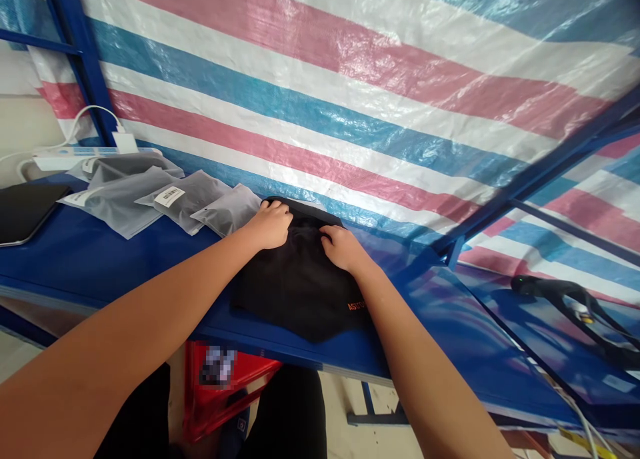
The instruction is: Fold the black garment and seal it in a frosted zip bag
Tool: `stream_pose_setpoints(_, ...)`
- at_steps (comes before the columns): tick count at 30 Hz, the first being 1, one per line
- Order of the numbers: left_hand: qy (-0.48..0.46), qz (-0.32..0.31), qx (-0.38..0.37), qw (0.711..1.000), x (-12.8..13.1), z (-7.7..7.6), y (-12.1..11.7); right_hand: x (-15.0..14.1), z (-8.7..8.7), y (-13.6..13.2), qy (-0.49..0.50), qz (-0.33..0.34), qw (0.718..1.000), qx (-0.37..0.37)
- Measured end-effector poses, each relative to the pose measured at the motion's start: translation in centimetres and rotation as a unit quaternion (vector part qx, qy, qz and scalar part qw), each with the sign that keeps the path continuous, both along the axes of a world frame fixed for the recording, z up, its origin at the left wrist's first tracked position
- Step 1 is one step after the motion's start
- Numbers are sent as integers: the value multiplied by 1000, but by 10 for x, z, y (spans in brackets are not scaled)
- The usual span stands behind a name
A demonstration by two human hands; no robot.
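A folded black garment with orange lettering, laid on the blue table at the centre of the view, is gripped at its far edge by the left hand and right hand, fingers curled into the fabric, with grey poly bags at ten o'clock.

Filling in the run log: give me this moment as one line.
left hand: on black garment | right hand: on garment | garment: flat on blue table | left of it: grey bagged packs
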State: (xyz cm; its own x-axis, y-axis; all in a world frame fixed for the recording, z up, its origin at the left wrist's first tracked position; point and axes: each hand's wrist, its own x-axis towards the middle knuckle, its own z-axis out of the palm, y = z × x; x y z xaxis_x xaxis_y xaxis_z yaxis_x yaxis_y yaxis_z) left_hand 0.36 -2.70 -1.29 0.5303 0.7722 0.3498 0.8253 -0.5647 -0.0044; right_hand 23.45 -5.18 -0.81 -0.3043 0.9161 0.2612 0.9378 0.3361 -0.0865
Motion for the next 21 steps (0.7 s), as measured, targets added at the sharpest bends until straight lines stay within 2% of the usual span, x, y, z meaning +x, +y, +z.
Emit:
stream_pose_setpoints(11,17,40,-2,999,8,2,-2,2,-2,2,-2,-1,1000,-7)
stream_pose_setpoints(16,14,28,11,999,4,5,-3,2,-2,2,-2,2,1000,-8)
stream_pose_setpoints(21,6,16,34,999,-1,15,-8,3,-2,2,5,-1,1000,-3)
